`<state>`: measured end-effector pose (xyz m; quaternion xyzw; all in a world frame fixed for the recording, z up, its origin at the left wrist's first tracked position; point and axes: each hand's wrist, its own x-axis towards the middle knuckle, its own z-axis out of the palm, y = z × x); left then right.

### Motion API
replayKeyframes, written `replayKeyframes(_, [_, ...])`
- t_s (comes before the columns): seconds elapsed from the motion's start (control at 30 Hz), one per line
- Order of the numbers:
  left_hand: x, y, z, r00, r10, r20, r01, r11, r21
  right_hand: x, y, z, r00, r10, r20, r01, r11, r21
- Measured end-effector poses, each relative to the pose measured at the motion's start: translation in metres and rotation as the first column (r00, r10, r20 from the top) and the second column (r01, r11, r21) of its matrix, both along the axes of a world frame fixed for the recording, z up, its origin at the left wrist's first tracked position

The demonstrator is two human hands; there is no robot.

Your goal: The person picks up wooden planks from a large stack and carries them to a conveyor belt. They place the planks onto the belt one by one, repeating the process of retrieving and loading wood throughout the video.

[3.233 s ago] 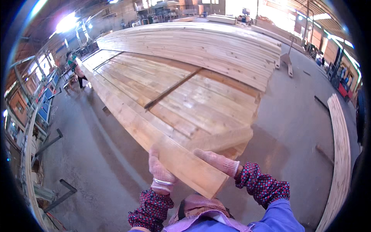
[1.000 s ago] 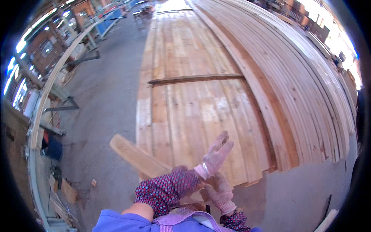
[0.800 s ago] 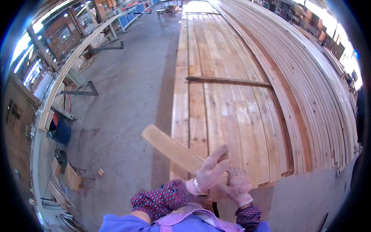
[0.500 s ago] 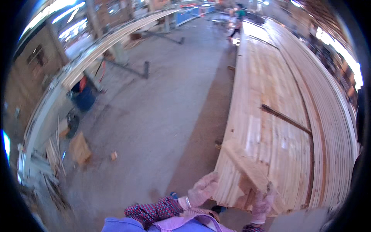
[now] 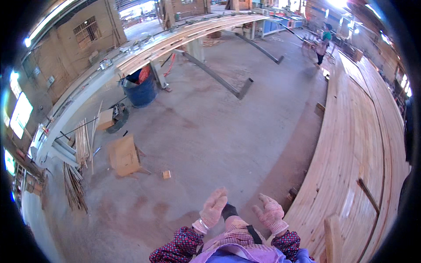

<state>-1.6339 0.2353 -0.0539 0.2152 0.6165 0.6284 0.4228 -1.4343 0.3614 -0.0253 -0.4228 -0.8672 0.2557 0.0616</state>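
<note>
My left hand [image 5: 213, 209], in a pale pink work glove, is held up in front of my body with its fingers stretched out and nothing in it. To its right, my right hand [image 5: 269, 213] wears a matching glove; its fingers are apart and it too is free of any object. Nearest to the right hand is the long stack of pale wooden boards [image 5: 337, 153], which runs away along my right side. A short light-coloured wooden piece [image 5: 332, 239] rests on the stack's near end, partly cut off by the picture's edge.
At left, a long bench carries pale boards [image 5: 175, 40]. Below it stand a blue bin [image 5: 140, 92] and angled metal bars [image 5: 215, 76]. A cardboard-topped stool [image 5: 125, 153], a small block [image 5: 166, 174] and wood strips [image 5: 72, 184] are on the floor. A person [image 5: 323, 46] walks far off.
My right hand has let go of the wooden piece and left the stack. Both hands are now in front of my body, and the view has swung left.
</note>
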Motion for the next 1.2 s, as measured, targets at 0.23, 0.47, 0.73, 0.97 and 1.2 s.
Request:
replayKeyframes(0.23, [-0.178, 0.036, -0.006, 0.83, 0.041, -0.556, -0.187, 0.96, -0.208, -0.183, 0.094, -0.014, 0.974, 0.205, 0.098, -0.193, 0.974, -0.118])
replayKeyframes(0.47, [-0.299, 0.076, 0.007, 0.812, 0.268, -0.519, -0.407, 0.897, -0.174, -0.396, 0.185, 0.001, 0.849, 0.528, -0.026, -0.52, 0.844, 0.13])
replayKeyframes(0.73, [-0.469, 0.154, -0.033, 0.839, 0.223, -0.497, -0.379, 0.894, -0.238, -0.59, 0.237, 0.01, 0.779, 0.585, -0.227, -0.574, 0.81, 0.118])
replayKeyframes(0.97, [-0.72, 0.256, -0.027, 0.482, -0.088, -0.872, -0.237, 0.945, -0.226, -0.692, 0.314, 0.003, 0.872, 0.476, -0.115, -0.473, 0.879, 0.053])
replayKeyframes(1.2, [-0.882, 0.38, 0.056, 0.259, -0.271, -0.927, -0.381, 0.853, -0.356, -0.792, 0.377, -0.006, 0.981, 0.175, -0.086, -0.181, 0.981, -0.068])
